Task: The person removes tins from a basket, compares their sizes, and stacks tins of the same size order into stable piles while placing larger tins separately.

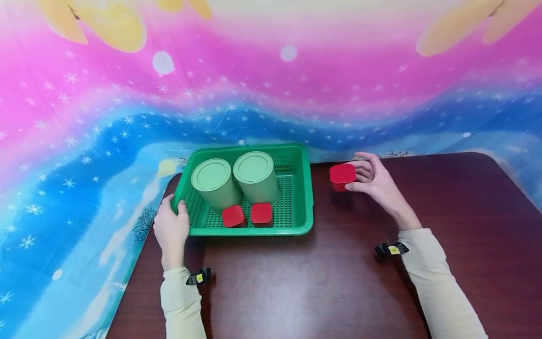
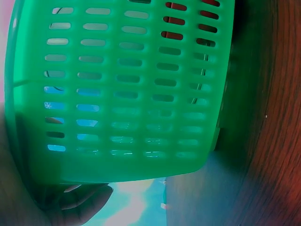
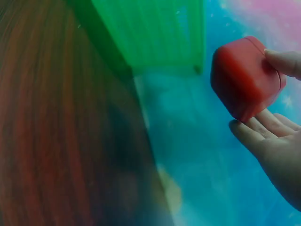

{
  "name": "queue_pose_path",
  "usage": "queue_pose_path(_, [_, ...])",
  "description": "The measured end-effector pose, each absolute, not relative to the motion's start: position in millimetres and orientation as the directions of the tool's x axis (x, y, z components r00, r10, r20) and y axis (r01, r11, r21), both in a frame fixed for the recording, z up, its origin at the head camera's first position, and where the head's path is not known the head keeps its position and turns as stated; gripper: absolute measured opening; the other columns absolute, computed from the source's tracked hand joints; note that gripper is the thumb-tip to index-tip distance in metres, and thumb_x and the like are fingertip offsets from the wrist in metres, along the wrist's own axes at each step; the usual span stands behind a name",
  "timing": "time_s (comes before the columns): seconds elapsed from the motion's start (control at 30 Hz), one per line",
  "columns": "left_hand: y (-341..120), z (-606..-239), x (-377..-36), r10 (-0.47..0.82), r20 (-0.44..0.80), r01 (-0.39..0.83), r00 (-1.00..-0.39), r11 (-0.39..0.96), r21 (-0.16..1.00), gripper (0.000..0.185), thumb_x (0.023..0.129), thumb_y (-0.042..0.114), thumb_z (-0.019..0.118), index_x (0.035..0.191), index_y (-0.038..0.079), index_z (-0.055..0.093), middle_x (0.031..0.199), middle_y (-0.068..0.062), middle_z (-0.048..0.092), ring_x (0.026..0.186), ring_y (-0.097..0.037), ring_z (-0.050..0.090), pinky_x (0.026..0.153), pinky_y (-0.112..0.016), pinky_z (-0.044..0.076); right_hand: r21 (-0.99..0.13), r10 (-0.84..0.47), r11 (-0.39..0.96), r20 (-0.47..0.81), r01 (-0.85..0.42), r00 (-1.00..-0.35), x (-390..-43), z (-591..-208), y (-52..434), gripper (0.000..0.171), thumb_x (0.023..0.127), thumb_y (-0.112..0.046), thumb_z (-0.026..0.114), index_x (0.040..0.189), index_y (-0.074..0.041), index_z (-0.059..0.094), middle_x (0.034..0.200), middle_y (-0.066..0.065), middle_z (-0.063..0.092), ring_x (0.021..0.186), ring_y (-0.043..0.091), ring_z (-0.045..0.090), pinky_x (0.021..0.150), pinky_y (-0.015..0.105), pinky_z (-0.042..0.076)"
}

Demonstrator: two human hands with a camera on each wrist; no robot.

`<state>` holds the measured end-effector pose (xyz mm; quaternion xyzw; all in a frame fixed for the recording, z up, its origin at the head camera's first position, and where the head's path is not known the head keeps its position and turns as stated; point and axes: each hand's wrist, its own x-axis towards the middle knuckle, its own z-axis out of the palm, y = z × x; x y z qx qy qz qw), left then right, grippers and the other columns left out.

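Observation:
My left hand [image 1: 171,230] grips the left rim of a green plastic basket [image 1: 309,202], its fingers over the edge. In the left wrist view the slotted basket wall [image 2: 141,165] fills most of the frame, with the left hand [image 2: 70,202] at its rim. Right of the basket, my right hand [image 1: 374,181] pinches a small red lidded box [image 1: 343,174] between thumb and fingers. The right wrist view shows this red box [image 3: 244,77] held up above table level. Inside the basket are two pale green cans [image 1: 211,175] and two more red boxes [image 1: 261,214] in front of them.
The basket stands at the back of a dark wood table [image 1: 296,282]. Behind the table hangs a pink and blue patterned cloth [image 1: 288,94], close to the basket's far rim. Each wrist carries a small black camera [image 1: 387,250].

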<state>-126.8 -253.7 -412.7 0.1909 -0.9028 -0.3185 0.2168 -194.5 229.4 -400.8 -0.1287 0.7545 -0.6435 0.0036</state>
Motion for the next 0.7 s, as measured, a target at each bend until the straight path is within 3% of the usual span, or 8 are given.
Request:
queue_pose_path(0.17, [-254,-413,-127,-0.48,0.27,-0.204,-0.835,0.725,0.658,0.046,0.108,0.023,0.052,0.146,-0.003,0.053,0.139,-0.03,0.058,0.113,-0.052,0.059,0.091,-0.067,0.044,-0.978,-0.201,0.143,0.122,-0.153,-0.972,-201,-414,237,0.079,0.087,0.005,0.076,0.153,0.002,0.032,0.133,0.006,0.062,0.116,0.01,0.061,0.097,0.018,0.048])
queue_pose_path(0.33, [-255,-414,-128,-0.478,0.279,-0.198,-0.833,0.728,0.656,0.046,0.108,0.024,0.051,0.146,-0.002,0.053,0.137,-0.029,0.06,0.112,-0.052,0.059,0.09,-0.066,0.045,-0.973,-0.203,0.198,0.077,-0.118,-0.976,-206,-426,242,0.08,0.087,0.005,0.076,0.154,0.004,0.032,0.141,0.017,0.057,0.118,0.011,0.058,0.092,0.017,0.049])
queue_pose_path(0.7, [-255,-414,-127,-0.476,0.274,-0.197,-0.836,0.727,0.658,0.047,0.108,0.024,0.051,0.146,-0.003,0.053,0.138,-0.03,0.059,0.112,-0.052,0.059,0.09,-0.067,0.045,-0.946,-0.203,0.32,-0.019,-0.048,-0.979,-210,-441,255,0.08,0.09,0.0,0.075,0.156,0.004,0.031,0.151,0.025,0.046,0.139,0.038,0.044,0.101,0.023,0.043])
